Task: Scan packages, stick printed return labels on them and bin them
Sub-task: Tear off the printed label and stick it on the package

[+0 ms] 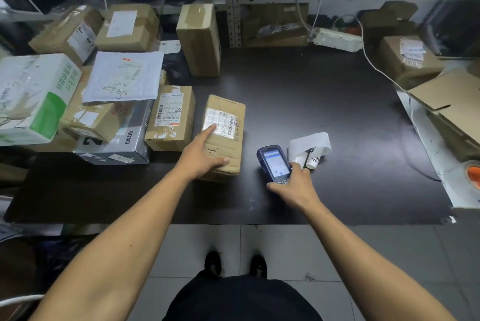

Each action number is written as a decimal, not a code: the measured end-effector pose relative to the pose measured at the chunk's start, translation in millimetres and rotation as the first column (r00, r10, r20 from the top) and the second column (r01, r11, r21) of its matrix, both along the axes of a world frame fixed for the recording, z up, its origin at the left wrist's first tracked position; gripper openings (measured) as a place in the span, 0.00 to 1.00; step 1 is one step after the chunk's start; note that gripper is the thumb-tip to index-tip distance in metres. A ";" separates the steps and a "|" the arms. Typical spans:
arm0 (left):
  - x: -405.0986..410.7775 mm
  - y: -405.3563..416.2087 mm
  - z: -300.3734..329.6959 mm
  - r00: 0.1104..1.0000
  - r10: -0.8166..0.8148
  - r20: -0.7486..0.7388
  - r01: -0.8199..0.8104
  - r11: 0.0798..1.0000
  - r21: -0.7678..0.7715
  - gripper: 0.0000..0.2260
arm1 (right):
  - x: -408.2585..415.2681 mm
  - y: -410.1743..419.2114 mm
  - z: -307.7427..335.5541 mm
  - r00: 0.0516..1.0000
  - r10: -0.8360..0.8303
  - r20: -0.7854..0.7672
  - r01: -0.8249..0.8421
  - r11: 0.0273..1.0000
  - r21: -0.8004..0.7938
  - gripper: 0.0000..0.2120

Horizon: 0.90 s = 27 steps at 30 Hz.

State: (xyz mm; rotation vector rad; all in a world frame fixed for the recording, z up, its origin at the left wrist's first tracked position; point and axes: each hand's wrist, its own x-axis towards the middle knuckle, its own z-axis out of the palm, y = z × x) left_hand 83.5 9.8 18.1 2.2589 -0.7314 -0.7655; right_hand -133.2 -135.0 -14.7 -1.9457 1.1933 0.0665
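Left hand (201, 156) spread flat atop the taped carton (224, 136) on the bench (324, 102), right grip (292, 185) clasping the scanner (275, 163) just beside: probably stiff, light, best taken by the long sides.

Hidden parts, cropped edges and print too small to read

The right hand (293, 185) covers the handheld scanner's (274, 163) keypad, and its screen text is too small to read; the left hand (201, 154) hides part of the cardboard package (224, 136), whose shipping label (220, 123) is blurred; the green-and-white box (31, 97) and open carton (452, 105) are cut by the frame edges.
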 end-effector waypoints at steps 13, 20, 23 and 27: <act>-10.9 29.1 -28.2 0.961 0.137 -0.241 -0.170 0.978 -0.122 0.47 | 49.9 47.5 -30.9 0.978 -0.203 -0.049 0.196 0.973 -0.119 0.41; -6.8 28.3 -22.3 0.978 0.116 -0.171 -0.131 0.988 -0.078 0.44 | 58.1 51.2 -31.7 0.966 -0.206 -0.156 0.173 0.965 -0.199 0.42; -4.4 28.6 -16.4 0.996 0.072 -0.043 -0.073 0.997 -0.007 0.42 | 52.7 49.8 -27.5 0.971 -0.187 -0.147 0.145 0.955 -0.258 0.40; -0.8 18.3 -2.7 0.957 -0.107 0.270 0.098 0.994 0.048 0.36 | 45.4 45.7 -16.6 0.976 -0.212 -0.043 0.187 0.926 -0.327 0.35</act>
